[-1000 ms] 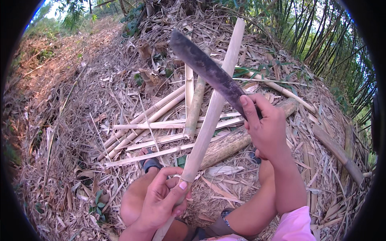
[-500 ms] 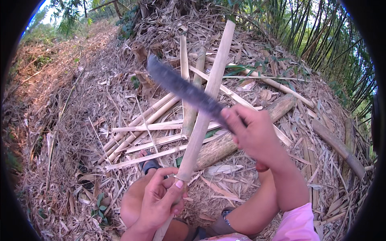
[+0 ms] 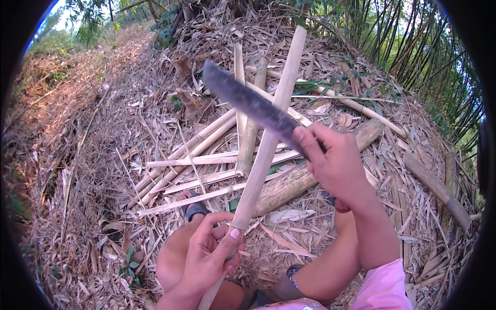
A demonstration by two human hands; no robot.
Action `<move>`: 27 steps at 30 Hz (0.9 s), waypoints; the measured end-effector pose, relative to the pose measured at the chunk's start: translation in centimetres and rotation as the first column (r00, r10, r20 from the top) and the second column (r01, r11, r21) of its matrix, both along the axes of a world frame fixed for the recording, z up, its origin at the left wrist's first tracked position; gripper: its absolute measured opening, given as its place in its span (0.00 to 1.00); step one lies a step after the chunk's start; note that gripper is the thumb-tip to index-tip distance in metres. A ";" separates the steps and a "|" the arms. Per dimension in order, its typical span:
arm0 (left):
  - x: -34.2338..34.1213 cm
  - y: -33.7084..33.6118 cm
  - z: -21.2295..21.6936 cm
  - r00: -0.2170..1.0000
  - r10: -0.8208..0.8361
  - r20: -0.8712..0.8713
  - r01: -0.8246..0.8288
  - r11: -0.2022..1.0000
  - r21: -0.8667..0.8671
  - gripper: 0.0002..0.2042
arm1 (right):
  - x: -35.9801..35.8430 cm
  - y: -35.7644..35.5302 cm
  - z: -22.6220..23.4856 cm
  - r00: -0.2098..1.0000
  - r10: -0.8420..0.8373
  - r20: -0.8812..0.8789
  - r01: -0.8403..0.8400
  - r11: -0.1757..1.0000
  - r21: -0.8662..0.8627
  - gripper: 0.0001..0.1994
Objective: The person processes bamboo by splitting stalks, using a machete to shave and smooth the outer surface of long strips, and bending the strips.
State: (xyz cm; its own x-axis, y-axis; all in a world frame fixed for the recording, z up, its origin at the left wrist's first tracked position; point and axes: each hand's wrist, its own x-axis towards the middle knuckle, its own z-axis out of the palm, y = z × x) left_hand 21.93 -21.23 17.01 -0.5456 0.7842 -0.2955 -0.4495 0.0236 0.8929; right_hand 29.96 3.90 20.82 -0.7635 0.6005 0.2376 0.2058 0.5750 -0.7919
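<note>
A long pale bamboo strip (image 3: 257,175) slants up and away from me. My left hand (image 3: 211,253) pinches it near its lower end, thumb on top and fingers curled beneath. In my right hand (image 3: 338,168) is a machete (image 3: 253,106) with a dark, broad blade, gripped by its handle. The blade points up and to the left and crosses over the strip's upper half. Whether its edge touches the strip I cannot tell. Beyond the strip, a thick bamboo pole (image 3: 284,190) lies on the ground.
Several split bamboo pieces (image 3: 199,161) lie crossed on the leaf litter ahead. A thinner pole (image 3: 361,111) and a darker bamboo length (image 3: 436,186) lie to the right. Cut stumps (image 3: 188,101) stand up behind the pile. Bamboo stalks grow densely at the upper right.
The machete and my right hand have shifted slightly to the right. The bamboo strip's upper part has swung a little rightward too; my left hand keeps its hold.
</note>
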 end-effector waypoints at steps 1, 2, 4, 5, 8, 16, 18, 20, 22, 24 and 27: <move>0.1 0.1 -0.1 1.000 -0.007 -0.004 0.007 1.000 0.008 0.14 | 0.0 0.3 0.0 1.000 -0.018 0.019 0.018 1.000 -0.024 0.15; 0.1 0.0 -0.1 1.000 0.001 -0.002 -0.001 1.000 0.006 0.14 | -0.1 0.4 0.1 0.999 -0.033 0.029 0.034 0.998 -0.043 0.15; 0.1 -0.1 0.0 1.000 0.017 0.003 -0.017 1.000 0.000 0.14 | -0.3 -0.2 -0.4 0.999 0.042 -0.035 -0.040 0.998 0.038 0.16; 0.1 -0.1 0.0 1.000 0.017 0.004 -0.016 1.000 -0.006 0.14 | -0.3 -0.2 -1.0 0.995 0.079 -0.055 -0.075 0.994 0.081 0.16; 0.2 0.2 -0.1 1.000 0.009 0.001 -0.009 1.000 -0.016 0.14 | -0.1 0.2 -0.5 0.999 0.038 -0.017 -0.037 0.998 0.045 0.16; 0.0 0.0 -0.2 1.000 0.013 0.028 -0.013 1.000 0.003 0.14 | 0.2 -0.7 -0.8 0.994 0.109 -0.023 -0.108 0.993 0.053 0.17; 0.0 0.0 -0.1 0.999 0.015 0.044 -0.015 1.000 0.013 0.14 | 0.4 -0.3 0.1 0.999 0.007 0.033 -0.006 1.000 -0.025 0.16; 0.0 0.0 0.0 0.999 0.022 0.050 -0.023 1.000 0.012 0.14 | 0.3 -0.5 -0.1 0.998 0.067 0.021 -0.068 0.997 0.039 0.16; 0.0 0.0 0.2 0.998 0.036 0.046 -0.036 0.999 0.001 0.13 | 0.5 -1.3 -0.8 0.984 0.178 0.019 -0.178 0.971 0.159 0.16; 0.0 0.2 0.1 0.998 0.031 0.046 -0.031 1.000 -0.001 0.13 | 0.5 -1.3 -0.8 0.987 0.161 0.019 -0.162 0.980 0.118 0.16; -0.3 0.3 0.1 0.995 0.029 0.095 -0.030 1.000 0.004 0.13 | 0.5 -0.3 -0.4 0.998 0.067 0.022 -0.067 0.997 0.040 0.15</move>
